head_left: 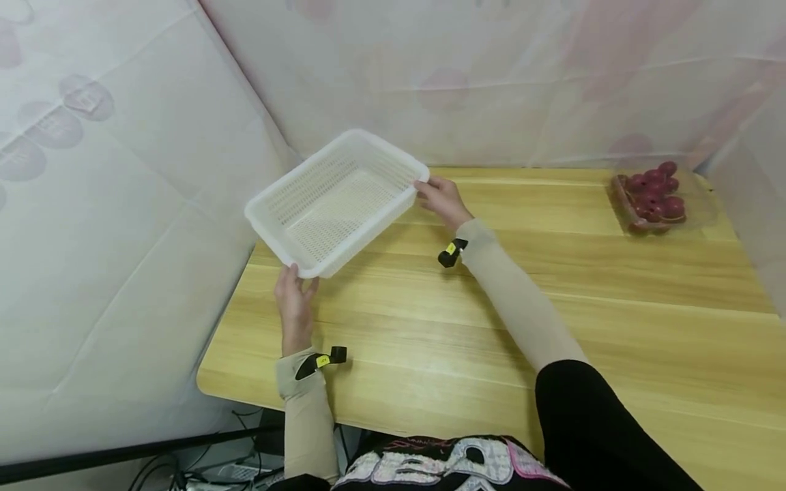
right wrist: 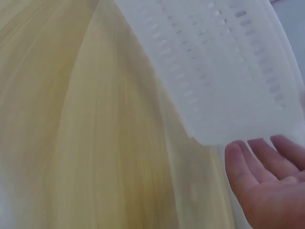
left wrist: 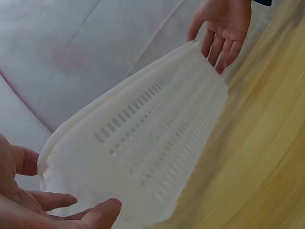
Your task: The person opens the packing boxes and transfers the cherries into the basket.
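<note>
Since the basket [head_left: 328, 211] seemed light, stiff and best held at both ends, left hand [head_left: 295, 307] and right hand [head_left: 445, 202] pinched its rim with their fingers.

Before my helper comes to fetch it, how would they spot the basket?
Find the wooden table, then its far left corner. There the left hand and right hand hold the basket. It is white and slotted, unlike the clear box of red fruit at far right.
</note>
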A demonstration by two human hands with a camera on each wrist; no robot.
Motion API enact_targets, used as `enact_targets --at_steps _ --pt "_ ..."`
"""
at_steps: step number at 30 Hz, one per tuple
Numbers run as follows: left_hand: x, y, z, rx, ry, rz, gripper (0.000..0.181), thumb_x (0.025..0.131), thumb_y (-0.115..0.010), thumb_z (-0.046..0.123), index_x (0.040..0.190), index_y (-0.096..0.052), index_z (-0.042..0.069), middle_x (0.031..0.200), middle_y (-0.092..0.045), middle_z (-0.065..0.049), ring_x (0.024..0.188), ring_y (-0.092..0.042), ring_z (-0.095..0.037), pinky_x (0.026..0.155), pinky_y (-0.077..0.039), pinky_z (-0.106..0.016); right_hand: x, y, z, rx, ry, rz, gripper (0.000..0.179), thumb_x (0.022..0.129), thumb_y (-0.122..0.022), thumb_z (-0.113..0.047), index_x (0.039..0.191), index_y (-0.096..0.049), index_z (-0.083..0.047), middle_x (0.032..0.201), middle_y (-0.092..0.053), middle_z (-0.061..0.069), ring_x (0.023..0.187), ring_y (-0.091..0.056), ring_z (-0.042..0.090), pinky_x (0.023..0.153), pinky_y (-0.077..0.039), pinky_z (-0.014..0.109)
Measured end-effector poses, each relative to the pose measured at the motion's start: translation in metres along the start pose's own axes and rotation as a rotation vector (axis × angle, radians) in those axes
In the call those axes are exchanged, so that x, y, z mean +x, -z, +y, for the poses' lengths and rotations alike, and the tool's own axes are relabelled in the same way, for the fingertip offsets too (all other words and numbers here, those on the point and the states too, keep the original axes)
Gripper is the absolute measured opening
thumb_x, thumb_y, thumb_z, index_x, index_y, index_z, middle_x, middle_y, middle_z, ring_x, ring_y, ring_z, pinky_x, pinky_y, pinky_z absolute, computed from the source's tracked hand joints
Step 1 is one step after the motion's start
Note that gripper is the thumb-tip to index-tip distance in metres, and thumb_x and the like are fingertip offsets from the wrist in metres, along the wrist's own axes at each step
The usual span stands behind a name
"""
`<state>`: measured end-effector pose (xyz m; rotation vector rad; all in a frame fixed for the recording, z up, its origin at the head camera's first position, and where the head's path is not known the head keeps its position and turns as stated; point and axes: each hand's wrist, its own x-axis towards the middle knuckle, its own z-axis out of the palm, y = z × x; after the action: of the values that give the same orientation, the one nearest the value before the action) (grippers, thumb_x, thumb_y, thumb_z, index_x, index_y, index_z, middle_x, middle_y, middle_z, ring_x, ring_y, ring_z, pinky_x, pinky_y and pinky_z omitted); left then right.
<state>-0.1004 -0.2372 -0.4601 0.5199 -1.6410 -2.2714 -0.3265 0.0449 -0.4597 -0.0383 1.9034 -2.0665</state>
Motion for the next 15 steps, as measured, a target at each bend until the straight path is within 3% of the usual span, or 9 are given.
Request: enact_targets --at_steps 8,15 --pt "-0.007 -0.030 -0.008 0.055 -0.033 -0.135 0.048 0.112 -0.036 0.022 0.155 -0.040 0.001 0.158 -0.040 -0.025 0.150 -0.041 -0.036 0.124 -0.036 -0.060 -0.037 0.049 0.001 0.018 0.034 0.110 0.053 0.103 -0.063 -0.032 0.151 -0.052 -0.011 0.154 -0.055 0.010 0.142 -0.055 0.026 0.122 -0.044 0.042" --pt "-0.021 -0.039 -0.009 0.117 -0.010 -0.211 0.048 0.112 -0.034 0.021 0.156 -0.039 0.001 0.158 -0.039 -0.024 0.150 -0.040 -0.037 0.123 -0.038 -0.060 -0.084 0.078 0.004 -0.022 0.021 0.150 0.056 0.103 -0.064 -0.036 0.153 -0.050 -0.016 0.156 -0.053 0.008 0.140 -0.055 0.024 0.119 -0.048 0.039"
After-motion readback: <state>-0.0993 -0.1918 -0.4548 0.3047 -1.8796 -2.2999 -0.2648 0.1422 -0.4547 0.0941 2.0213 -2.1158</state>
